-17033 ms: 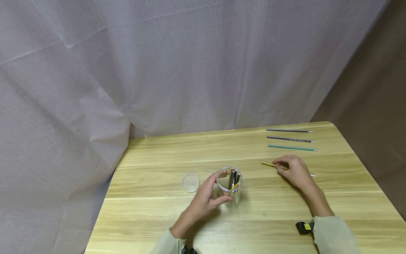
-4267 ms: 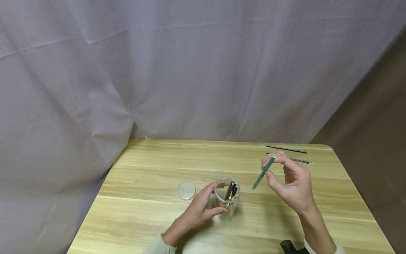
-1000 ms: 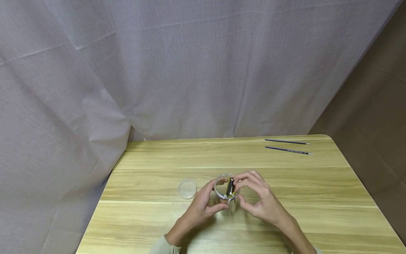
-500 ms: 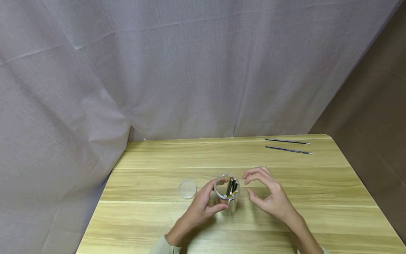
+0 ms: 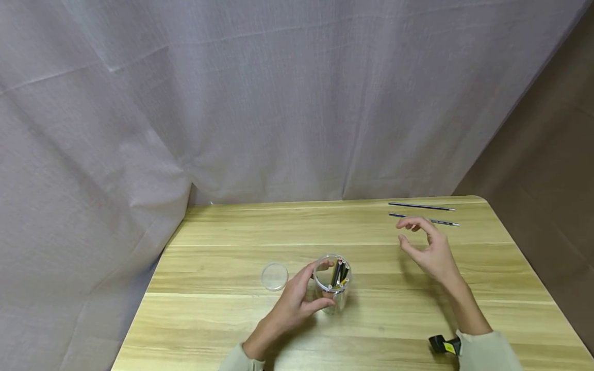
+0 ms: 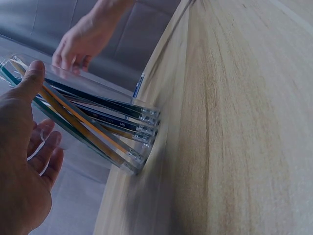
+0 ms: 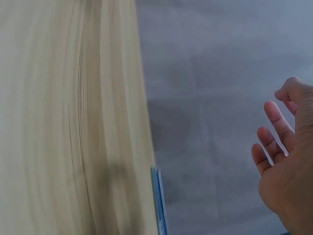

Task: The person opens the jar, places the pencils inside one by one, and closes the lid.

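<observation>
My left hand [image 5: 294, 304] grips the side of a clear plastic jar [image 5: 341, 301] that stands on the table, its top uncovered. Several pencils [image 5: 339, 273] lean inside it; in the left wrist view, their eraser ends [image 6: 146, 129] sit at the jar's base. Nothing is in my right hand [image 5: 429, 252], whose fingers are loosely bent with the thumb apart. Close to it lie two dark pencils on the table: the nearer pencil [image 5: 445, 223] is partly hidden behind the fingers, and the farther pencil [image 5: 419, 206] is in full view.
A round clear lid [image 5: 274, 276] lies flat on the wooden table [image 5: 232, 324], left of the jar. Grey curtain [image 5: 278, 103] hangs behind the table's back edge, and a brown one [image 5: 543, 170] on the right.
The yellow and teal pencils have left the table; the green one was carried in my right hand to the jar. That hand has since moved right and back. My left hand kept hold of the jar.
</observation>
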